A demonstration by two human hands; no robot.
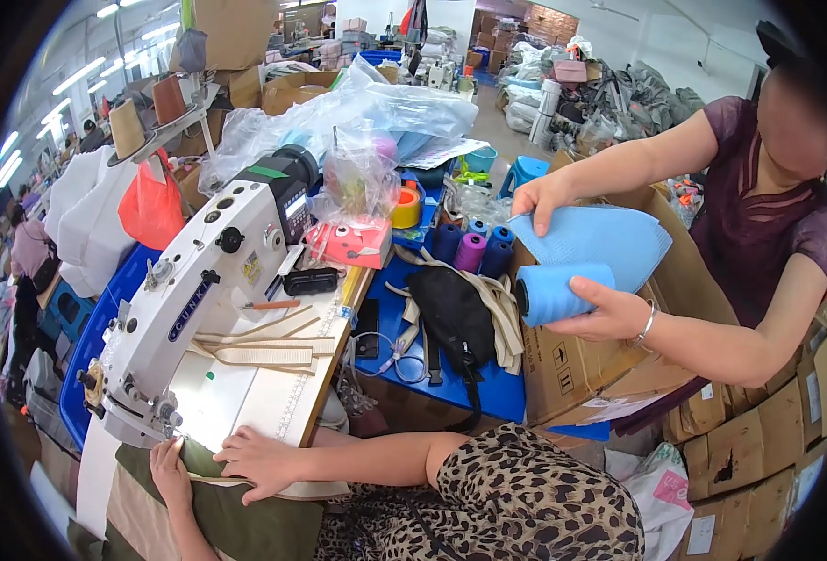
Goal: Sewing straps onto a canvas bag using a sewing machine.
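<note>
Under the needle of a white sewing machine (pixel 185 271) lies a piece of olive-green and beige fabric (pixel 269 525), which hangs toward the lower edge. My left hand (pixel 171 475) is beside the presser foot, its fingers closed on the fabric's edge. Just to its right, my right hand (pixel 256 462) rests on the fabric with fingers spread. Across from me a co-worker's hand (pixel 600 313) holds a blue thread cone (pixel 563 290). The co-worker's other hand (pixel 541 199) pinches a light-blue textured sheet (pixel 605 245).
Beige webbing strips (pixel 264 353) and an orange-handled tool (pixel 271 305) lie on the machine table. Right of it, a blue surface (pixel 488 393) bears a black pouch (pixel 449 313) and several thread cones (pixel 470 252). A cardboard box (pixel 563 374) stands before the co-worker.
</note>
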